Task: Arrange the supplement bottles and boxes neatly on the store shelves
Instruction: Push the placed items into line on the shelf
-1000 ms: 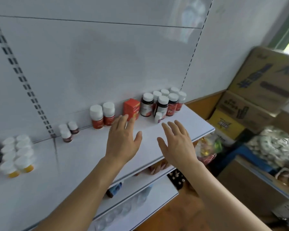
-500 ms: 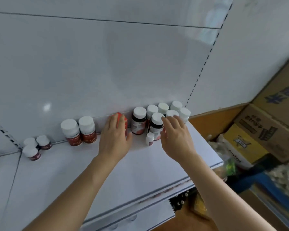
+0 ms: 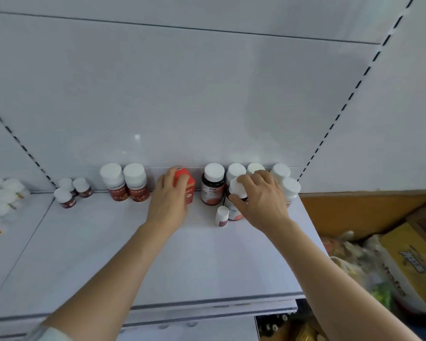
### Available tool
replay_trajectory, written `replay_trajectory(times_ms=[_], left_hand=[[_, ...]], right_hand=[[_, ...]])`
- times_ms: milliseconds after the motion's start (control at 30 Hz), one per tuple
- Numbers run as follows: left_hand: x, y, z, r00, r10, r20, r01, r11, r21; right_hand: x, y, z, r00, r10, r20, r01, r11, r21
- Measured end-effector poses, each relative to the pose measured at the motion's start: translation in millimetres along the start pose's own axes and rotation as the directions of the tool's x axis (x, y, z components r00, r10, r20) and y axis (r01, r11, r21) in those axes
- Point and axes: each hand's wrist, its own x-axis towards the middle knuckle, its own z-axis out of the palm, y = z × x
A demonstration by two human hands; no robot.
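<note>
On the white shelf (image 3: 158,262), a red box (image 3: 185,184) stands against the back panel, and my left hand (image 3: 169,201) is wrapped around its left side. To its right stands a cluster of dark bottles with white caps. My right hand (image 3: 261,200) grips the front dark bottle (image 3: 235,193) of that cluster by its cap and side. A dark bottle with a red label (image 3: 212,184) stands between the box and my right hand. A small white bottle (image 3: 222,216) stands just in front of the cluster.
Two red-labelled bottles (image 3: 124,182) and three small dark bottles (image 3: 71,191) stand left of the box. Several white-capped bottles (image 3: 0,200) sit on the neighbouring shelf at far left. Cardboard boxes (image 3: 413,262) and bags lie on the floor to the right.
Both hands have reached forward to the back of the shelf. The left hand has closed on the red box, and the right hand has closed on a dark bottle.
</note>
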Motion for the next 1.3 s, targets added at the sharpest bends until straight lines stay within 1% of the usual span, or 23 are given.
replay_trajectory(times_ms=[100, 200, 267, 333, 367, 433, 500, 600, 667, 767, 833, 900, 1033, 1100, 1200, 1300], left_hand=[[-2, -6, -4, 1.0, -0.009, -0.023, 0.009, 1.0, -0.028], [-6, -11, -12, 0.995, 0.018, -0.098, -0.029, 0.993, -0.115], [-8, -8, -21, 0.987, -0.019, -0.158, -0.022, 0.967, -0.255], [-11, 0, -34, 0.976, -0.148, -0.159, 0.062, 0.892, -0.448], [-13, 5, -42, 0.966, -0.22, -0.135, 0.115, 0.836, -0.537], [-18, 14, -56, 0.947, -0.314, -0.06, 0.19, 0.705, -0.683], [-26, 18, -69, 0.94, -0.342, 0.0, 0.217, 0.597, -0.773], [-40, 17, -82, 0.933, -0.358, 0.043, 0.219, 0.467, -0.857], [-51, 14, -86, 0.924, -0.377, 0.063, 0.227, 0.408, -0.884], [-69, 8, -91, 0.903, -0.421, 0.09, 0.247, 0.334, -0.909], [-80, 3, -94, 0.888, -0.446, 0.113, 0.261, 0.287, -0.922], [-91, 0, -101, 0.881, -0.457, 0.127, 0.265, 0.252, -0.931], [-112, -11, -118, 0.887, -0.447, 0.114, 0.247, 0.253, -0.935], [-124, -22, -127, 0.887, -0.452, 0.099, 0.236, 0.257, -0.937], [-148, -43, -142, 0.886, -0.456, 0.086, 0.227, 0.263, -0.938], [-175, -68, -159, 0.869, -0.485, 0.101, 0.244, 0.243, -0.939]], right_hand=[[5, 0, -3, 0.999, -0.034, -0.035, 0.037, 0.996, 0.084], [9, -3, -23, 0.983, -0.072, -0.166, 0.107, 0.971, 0.213], [11, -8, -45, 0.968, -0.054, -0.245, 0.129, 0.945, 0.302], [11, -14, -68, 0.968, 0.001, -0.25, 0.11, 0.897, 0.428], [10, -16, -77, 0.974, 0.032, -0.224, 0.089, 0.854, 0.513], [8, -22, -91, 0.989, 0.08, -0.121, 0.024, 0.731, 0.682], [5, -25, -96, 0.997, 0.081, -0.006, -0.047, 0.632, 0.774], [0, -28, -93, 0.989, -0.001, 0.149, -0.126, 0.525, 0.842], [-3, -32, -86, 0.974, -0.065, 0.218, -0.164, 0.461, 0.872], [-8, -42, -75, 0.955, -0.135, 0.263, -0.201, 0.359, 0.912], [-14, -53, -70, 0.95, -0.153, 0.273, -0.229, 0.253, 0.94], [-20, -69, -66, 0.948, -0.15, 0.28, -0.25, 0.189, 0.95], [-34, -115, -64, 0.951, -0.124, 0.283, -0.265, 0.145, 0.953], [-42, -141, -64, 0.962, -0.074, 0.261, -0.249, 0.139, 0.958], [-55, -182, -63, 0.974, -0.001, 0.226, -0.223, 0.169, 0.96], [-72, -229, -60, 0.976, 0.048, 0.21, -0.216, 0.215, 0.953]])
